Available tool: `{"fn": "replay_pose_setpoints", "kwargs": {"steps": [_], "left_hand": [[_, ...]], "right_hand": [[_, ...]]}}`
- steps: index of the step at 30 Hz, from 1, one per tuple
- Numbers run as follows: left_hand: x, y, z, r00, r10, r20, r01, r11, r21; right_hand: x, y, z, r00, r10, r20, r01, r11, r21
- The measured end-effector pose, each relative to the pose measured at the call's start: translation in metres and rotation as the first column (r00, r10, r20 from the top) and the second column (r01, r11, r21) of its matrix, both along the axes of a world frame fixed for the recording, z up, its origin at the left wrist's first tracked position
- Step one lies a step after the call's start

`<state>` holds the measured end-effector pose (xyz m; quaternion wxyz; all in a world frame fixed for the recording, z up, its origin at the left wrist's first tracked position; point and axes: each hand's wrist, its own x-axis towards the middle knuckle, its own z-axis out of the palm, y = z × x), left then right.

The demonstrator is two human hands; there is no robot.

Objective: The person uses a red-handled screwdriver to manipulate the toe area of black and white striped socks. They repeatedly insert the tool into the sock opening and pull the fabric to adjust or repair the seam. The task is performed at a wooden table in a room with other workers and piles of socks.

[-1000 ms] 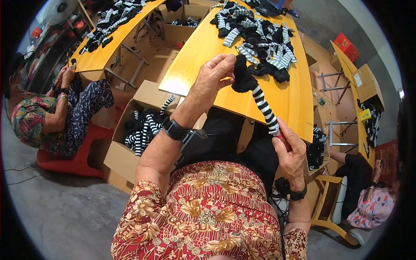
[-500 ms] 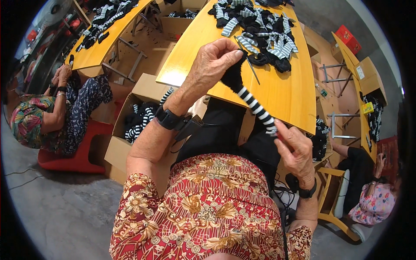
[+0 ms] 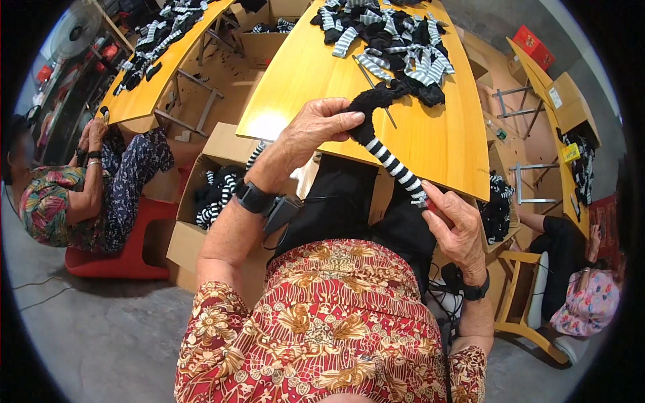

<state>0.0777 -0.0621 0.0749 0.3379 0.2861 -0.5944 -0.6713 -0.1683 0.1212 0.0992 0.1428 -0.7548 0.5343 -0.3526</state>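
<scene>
A knit sock (image 3: 396,168), black at one end with black-and-white stripes along the rest, stretches between my hands above the near edge of the yellow table. My left hand (image 3: 321,127) pinches its black part between thumb and fingers. The black end flops over to the right of that grip. At the lower right, my right hand (image 3: 455,221) pinches the striped end's pale edge. Behind the sock, a thin dark rod (image 3: 391,118) lies on the table, partly covered. Farther back is a heap of grey-striped and black knit pieces (image 3: 403,50).
Left of my legs, an open cardboard box (image 3: 185,245) holds striped knit pieces; another pile of them (image 3: 497,208) is at the right. One person sits on a red chair (image 3: 121,262) at the left, another beside a wooden chair (image 3: 510,316) at the right. The yellow table (image 3: 282,87) fills the centre.
My left hand has lowered slightly toward me. The sock's black end, pulled up taut before, now droops to the right over the rod. My right hand keeps its pinch in nearly the same place.
</scene>
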Motion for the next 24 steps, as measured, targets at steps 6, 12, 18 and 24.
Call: {"fn": "replay_pose_setpoints", "kwargs": {"steps": [6,12,18,24], "left_hand": [[-0.013,0.001,-0.009,0.995,0.098,0.035,-0.086,0.964,-0.251],[-0.006,-0.012,-0.013,0.962,0.23,-0.145,-0.248,0.961,-0.119],[-0.002,-0.015,-0.012,0.941,0.297,-0.164,-0.256,0.939,0.229],[-0.014,-0.01,-0.018,0.947,0.262,-0.187,-0.222,0.952,0.21]], "right_hand": [[-0.007,0.001,0.005,0.99,0.059,-0.132,-0.05,0.997,0.065],[-0.01,0.004,0.001,0.999,0.005,-0.044,-0.004,1.0,0.019],[-0.016,0.009,-0.002,1.0,-0.005,-0.016,0.005,1.0,0.02],[-0.001,0.004,-0.016,0.996,-0.041,0.075,0.038,0.999,0.033]]}}
